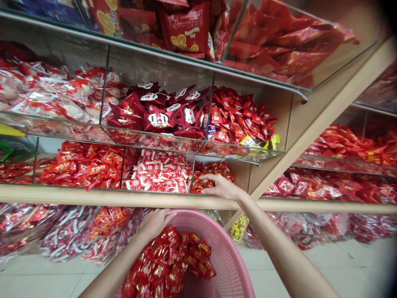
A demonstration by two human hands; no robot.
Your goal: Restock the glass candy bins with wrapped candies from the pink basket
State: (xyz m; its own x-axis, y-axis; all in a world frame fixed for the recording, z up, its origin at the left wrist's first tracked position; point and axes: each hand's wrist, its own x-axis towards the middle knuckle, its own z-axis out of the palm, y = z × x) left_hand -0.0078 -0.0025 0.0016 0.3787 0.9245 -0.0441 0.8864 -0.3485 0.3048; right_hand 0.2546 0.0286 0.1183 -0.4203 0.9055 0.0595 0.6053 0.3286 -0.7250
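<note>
A pink plastic basket (231, 248) holds a heap of red wrapped candies with gold print (166, 260). My left hand (155, 223) grips its far rim on the left side, the fingertips partly hidden behind the rim. At the front of a low shelf compartment, my right hand (221, 186) reaches over small red and gold candies (217, 169), its fingers stretched forward and apart. Nothing shows between those fingers. Just left of that compartment lie white and red wrapped sweets (159, 171).
Glass dividers split the shelves into bins. Red packets (88, 163), dark red packets (158, 116) and snack bags (186, 29) fill others. A slanting wooden post (319, 120) stands right of my right hand. Clear bulk bags (71, 231) lie below the wooden ledge (77, 196).
</note>
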